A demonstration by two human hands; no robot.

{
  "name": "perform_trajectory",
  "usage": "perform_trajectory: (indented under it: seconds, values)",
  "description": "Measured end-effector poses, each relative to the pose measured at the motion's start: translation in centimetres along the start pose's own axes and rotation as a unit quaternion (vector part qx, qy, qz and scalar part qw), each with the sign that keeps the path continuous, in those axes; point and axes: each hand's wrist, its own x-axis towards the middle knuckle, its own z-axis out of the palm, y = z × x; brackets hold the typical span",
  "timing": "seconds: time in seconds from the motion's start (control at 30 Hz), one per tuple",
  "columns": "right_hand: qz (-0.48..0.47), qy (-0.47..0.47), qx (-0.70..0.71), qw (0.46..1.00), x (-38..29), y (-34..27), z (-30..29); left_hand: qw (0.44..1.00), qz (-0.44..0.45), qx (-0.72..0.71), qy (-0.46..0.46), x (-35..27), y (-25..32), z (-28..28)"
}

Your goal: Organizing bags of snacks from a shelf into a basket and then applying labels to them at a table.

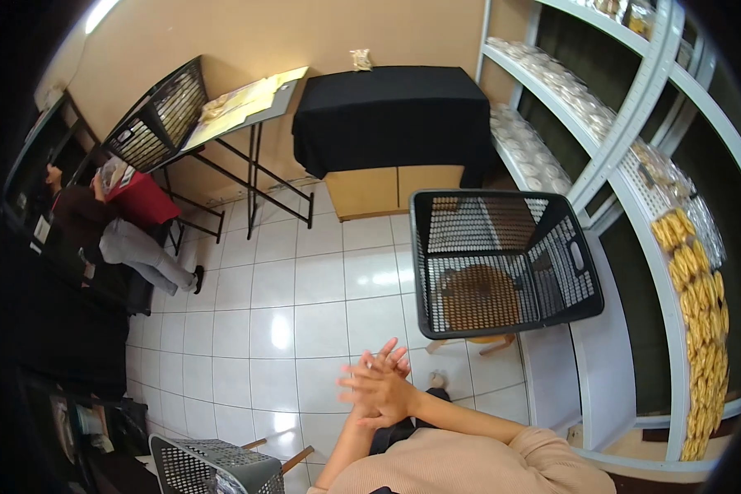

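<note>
My right hand (pixel 388 393) and my left hand (pixel 373 358) are pressed together before my body, palm to palm, one laid over the other with spread fingers. Which hand is on top is hard to make out, since the forearms seem crossed or close together. Neither shows an object in it. Nearest to them, on the right, a black perforated plastic basket (pixel 417 265) rests on a round wooden stool (pixel 497 339); its inside shows no goods. Below the hands are my dark trousers and a foot on white floor tiles.
Grey metal shelves (pixel 651 241) hold packed goods on the right. A cloth-covered table (pixel 392 123) and a folding table (pixel 272 105) with a basket (pixel 160 117) stand ahead. Another person (pixel 86 210) stands left. A grey basket (pixel 222 457) is at lower left.
</note>
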Motion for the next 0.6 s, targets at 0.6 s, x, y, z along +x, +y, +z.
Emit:
perform_trajectory:
  seconds: [0.6]
  values:
    - [0.354, 0.329, 0.619, 0.619, 19.1, 20.6, -7.2, 0.116, -0.113, 0.907, 0.388, 5.6, 20.1, -0.1]
